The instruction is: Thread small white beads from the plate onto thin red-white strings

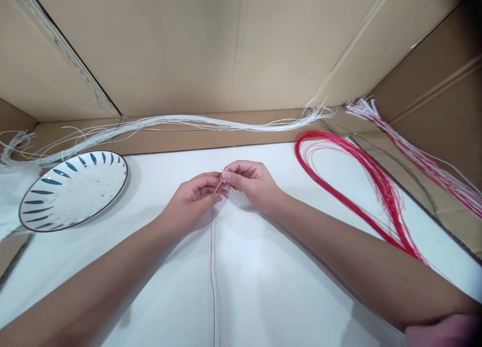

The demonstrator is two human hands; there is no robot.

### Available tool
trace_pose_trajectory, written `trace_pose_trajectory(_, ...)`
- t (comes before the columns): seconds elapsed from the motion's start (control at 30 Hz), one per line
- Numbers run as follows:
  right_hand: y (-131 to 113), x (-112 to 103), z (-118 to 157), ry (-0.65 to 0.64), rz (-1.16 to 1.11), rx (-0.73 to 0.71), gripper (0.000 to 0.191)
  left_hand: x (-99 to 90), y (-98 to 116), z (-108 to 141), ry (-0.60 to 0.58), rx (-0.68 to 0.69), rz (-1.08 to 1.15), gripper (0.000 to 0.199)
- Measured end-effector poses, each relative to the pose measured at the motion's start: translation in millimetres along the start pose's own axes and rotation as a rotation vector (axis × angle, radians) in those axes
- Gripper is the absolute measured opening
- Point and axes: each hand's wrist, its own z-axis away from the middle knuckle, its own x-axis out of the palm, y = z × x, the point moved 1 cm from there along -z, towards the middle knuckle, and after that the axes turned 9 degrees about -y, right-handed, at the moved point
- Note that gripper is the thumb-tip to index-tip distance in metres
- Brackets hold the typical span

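Observation:
Near the middle of the white table, my left hand (198, 194) and my right hand (250, 181) meet at the fingertips. A thin white cord (219, 185) is pinched between my left thumb and fingers and reaches up to my right fingertips. My right thumb and forefinger are closed on the cord's upper end. From below my left hand, a thin red cord (212, 266) runs down to the front edge of the view, with a pale strand beside it. How the red and white parts join is hidden by the fingers.
An oval plate (81, 191) with blue-green marks lies at the left. Behind it stretches a bundle of white cords (181, 120). Red cords (324, 182) lie looped at the right, and a red-and-white bundle (417, 153) rests beyond them. Cardboard walls (169, 45) surround the table (256, 297).

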Motion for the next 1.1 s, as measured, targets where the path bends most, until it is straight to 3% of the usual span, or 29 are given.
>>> trace_pose_trajectory(0.17, 2.6, -5.5, -2.2, 0.085, 0.063, -0.017, 0.033, -2.6, -0.6, 0.4, -0.032, -0.003, 0.023, 0.022)
trace_pose_trajectory(0.27, 3.1, -3.2, -0.2, 0.054, 0.13, 0.009, 0.035, -0.9, 0.6, 1.3, 0.027, -0.016, 0.027, 0.014)
trace_pose_trajectory(0.4, 4.0, -4.7, 0.6, -0.028, 0.26, 0.027, 0.035, -1.2, 0.6, 0.7, 0.151, -0.013, -0.014, 0.018)
trace_pose_trajectory(0.63, -1.4, -44.4, -11.1, -0.017, 0.727, 0.029, 0.012, -10.6, -4.4, -2.5, 0.323, -0.008, 0.039, 0.015)
trace_pose_trajectory(0.83, -5.4, -38.8, -10.3, -0.147, 0.935, 0.032, 0.008, -6.3, -3.3, -0.1, 0.319, -0.011, 0.055, 0.014)
trace_pose_trajectory(1.1, -1.8, -33.7, -7.9, -0.122, 0.883, -0.001, 0.007, -6.5, -4.6, 1.2, 0.277, 0.048, 0.045, 0.019)
